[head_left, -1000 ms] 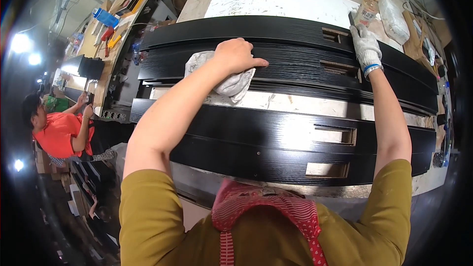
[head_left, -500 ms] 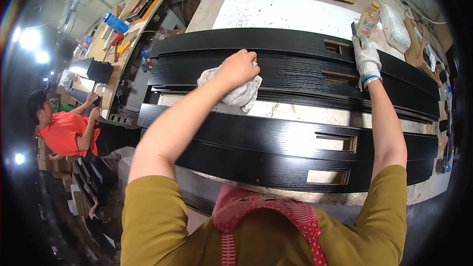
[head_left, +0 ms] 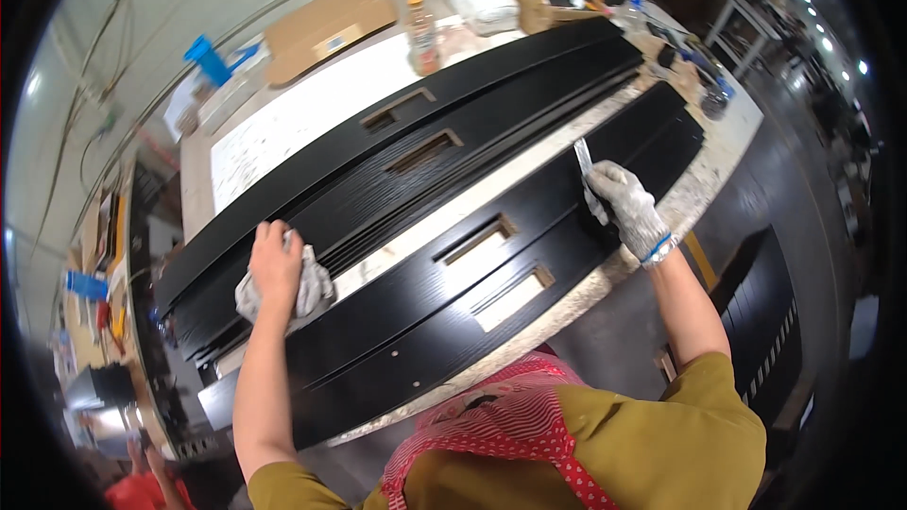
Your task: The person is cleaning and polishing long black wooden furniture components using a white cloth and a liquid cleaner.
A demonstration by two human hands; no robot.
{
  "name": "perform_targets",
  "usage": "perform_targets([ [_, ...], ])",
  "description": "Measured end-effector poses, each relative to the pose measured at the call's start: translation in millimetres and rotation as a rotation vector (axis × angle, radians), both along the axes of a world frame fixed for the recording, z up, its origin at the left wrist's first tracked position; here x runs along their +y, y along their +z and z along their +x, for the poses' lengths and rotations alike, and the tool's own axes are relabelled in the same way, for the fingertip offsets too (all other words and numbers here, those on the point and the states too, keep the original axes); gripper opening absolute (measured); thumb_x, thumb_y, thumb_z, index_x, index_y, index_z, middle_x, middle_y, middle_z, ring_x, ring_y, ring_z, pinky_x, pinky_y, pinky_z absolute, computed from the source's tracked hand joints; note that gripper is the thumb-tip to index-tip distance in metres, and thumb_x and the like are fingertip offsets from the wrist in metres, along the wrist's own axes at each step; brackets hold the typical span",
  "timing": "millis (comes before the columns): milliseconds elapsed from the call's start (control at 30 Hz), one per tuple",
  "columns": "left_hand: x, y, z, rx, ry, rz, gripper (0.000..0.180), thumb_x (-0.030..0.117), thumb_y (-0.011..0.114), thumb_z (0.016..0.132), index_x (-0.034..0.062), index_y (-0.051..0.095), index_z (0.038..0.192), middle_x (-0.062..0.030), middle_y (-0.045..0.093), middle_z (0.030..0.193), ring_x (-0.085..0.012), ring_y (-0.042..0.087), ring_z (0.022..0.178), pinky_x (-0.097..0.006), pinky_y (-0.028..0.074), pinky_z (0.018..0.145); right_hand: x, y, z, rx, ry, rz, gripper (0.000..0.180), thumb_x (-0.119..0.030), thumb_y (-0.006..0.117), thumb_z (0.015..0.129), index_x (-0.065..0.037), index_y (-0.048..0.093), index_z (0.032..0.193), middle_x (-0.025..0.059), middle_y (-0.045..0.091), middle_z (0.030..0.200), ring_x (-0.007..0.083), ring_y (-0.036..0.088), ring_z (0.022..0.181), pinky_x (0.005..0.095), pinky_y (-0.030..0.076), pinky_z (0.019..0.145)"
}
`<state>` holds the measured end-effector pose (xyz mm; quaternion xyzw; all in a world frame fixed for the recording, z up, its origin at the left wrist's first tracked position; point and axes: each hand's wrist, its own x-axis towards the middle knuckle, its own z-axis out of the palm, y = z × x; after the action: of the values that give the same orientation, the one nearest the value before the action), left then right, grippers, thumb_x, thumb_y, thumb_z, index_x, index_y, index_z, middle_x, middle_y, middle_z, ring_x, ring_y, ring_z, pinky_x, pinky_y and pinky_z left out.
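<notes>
My bare left hand (head_left: 277, 263) is closed on a crumpled, greyish-white cloth rag (head_left: 316, 291). The rag rests on the far pair of long black wood-grain boards (head_left: 351, 191), near their left end. On my right hand (head_left: 625, 200) is a white knit glove, and its fingers pinch a thin, flat, blade-like tool (head_left: 583, 157) with a silvery upper end. That hand is over the right part of the near black boards (head_left: 385, 332). Rectangular cutouts show in both sets of boards, and small round holes mark the near set. The palm hides part of the tool.
Behind the boards are a white sheet (head_left: 274, 144), flat cardboard (head_left: 331, 30), and a bottle with an orange cap (head_left: 421, 42). More black panels (head_left: 761, 321) stand low at the right. A person in red (head_left: 142, 491) is at the lower left.
My view has turned toward the right. My right hand has gone from the far boards to the near ones, with the tool. My left hand has slid the rag leftward along the boards.
</notes>
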<state>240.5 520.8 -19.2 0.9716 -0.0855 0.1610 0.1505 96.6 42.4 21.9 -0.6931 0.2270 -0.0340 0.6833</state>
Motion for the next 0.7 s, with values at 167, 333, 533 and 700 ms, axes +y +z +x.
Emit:
perform_targets([
  [167,-2.9,4.4,8.5,-0.042,-0.131,-0.037,0.014,0.018,0.062,0.086,0.0040,0.061,0.087,-0.0149,0.057,0.090,-0.0361,0.059,0.085,-0.042,0.047,0.074,-109.5,-33.8,-78.3,-0.044,-0.289,-0.263,0.013,-0.018,0.059,0.093,-0.005,0.061,0.095,0.0011,0.056,0.070,0.0089,0.053,0.057,0.0236,0.041,0.047],
  [333,17.9,66.0,4.1,-0.214,-0.024,-0.437,0.014,0.013,0.058,0.095,-0.0007,0.061,0.097,-0.0064,0.060,0.087,-0.0149,0.055,0.084,-0.028,0.045,0.080,-246.0,-44.9,-98.4,0.168,-0.439,-0.530,0.022,-0.021,0.060,0.090,-0.002,0.067,0.098,0.0034,0.061,0.071,0.0137,0.057,0.064,0.0303,0.045,0.058],
  [533,-95.7,115.9,-70.9,-0.183,-0.036,-1.095,0.020,0.023,0.048,0.101,0.0066,0.060,0.102,-0.0004,0.056,0.088,-0.0117,0.057,0.083,-0.028,0.049,0.079,-377.6,-65.9,-77.6,0.273,-0.418,-0.838,0.032,-0.028,0.059,0.088,-0.003,0.067,0.106,0.0176,0.069,0.086,0.0290,0.066,0.076,0.0390,0.050,0.070],
  [700,-242.5,99.1,-90.9,-0.005,-0.035,-1.311,0.027,0.035,0.051,0.097,0.0086,0.057,0.100,-0.0029,0.056,0.088,-0.0150,0.060,0.081,-0.030,0.051,0.074,-442.1,-104.7,-66.6,0.462,-0.347,-0.865,0.034,-0.028,0.063,0.081,-0.007,0.068,0.107,0.0212,0.068,0.102,0.0366,0.065,0.100,0.0408,0.049,0.087],
])
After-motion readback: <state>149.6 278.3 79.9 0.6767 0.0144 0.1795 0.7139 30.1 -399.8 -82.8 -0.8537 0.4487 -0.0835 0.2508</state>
